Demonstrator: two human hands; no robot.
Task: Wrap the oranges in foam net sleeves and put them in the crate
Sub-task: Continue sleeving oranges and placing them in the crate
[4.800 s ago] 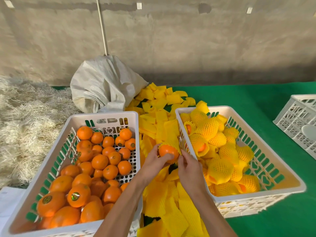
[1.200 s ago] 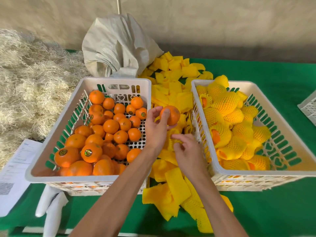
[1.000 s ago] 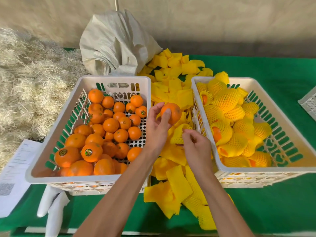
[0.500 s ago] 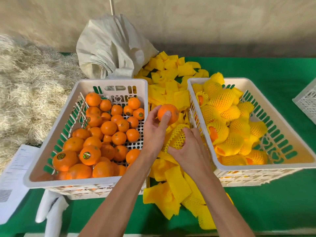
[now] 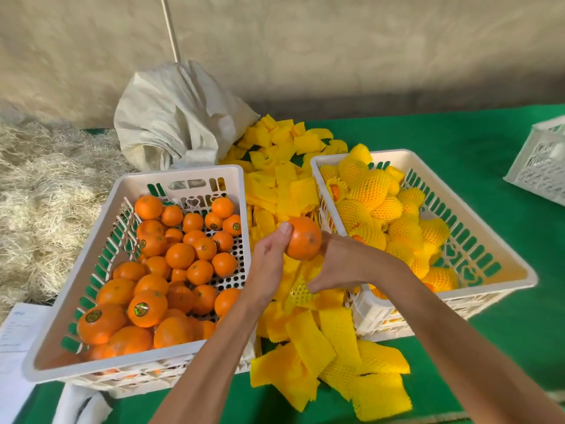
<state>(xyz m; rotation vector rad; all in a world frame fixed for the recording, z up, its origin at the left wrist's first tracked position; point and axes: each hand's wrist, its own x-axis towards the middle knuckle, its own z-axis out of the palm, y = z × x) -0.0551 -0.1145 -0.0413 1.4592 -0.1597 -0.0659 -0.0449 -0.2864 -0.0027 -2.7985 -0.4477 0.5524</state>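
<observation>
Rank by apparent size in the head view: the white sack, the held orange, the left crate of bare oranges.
1. left crate, though nearness to the camera inflates it
2. white sack
3. held orange

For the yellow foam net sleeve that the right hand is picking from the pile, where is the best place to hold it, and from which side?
Probably at its open end, from above. The foam net sleeve lies on the loose pile, and the right hand already pinches it there. Holding the rim lets the mouth spread for the orange held in the left hand.
</observation>
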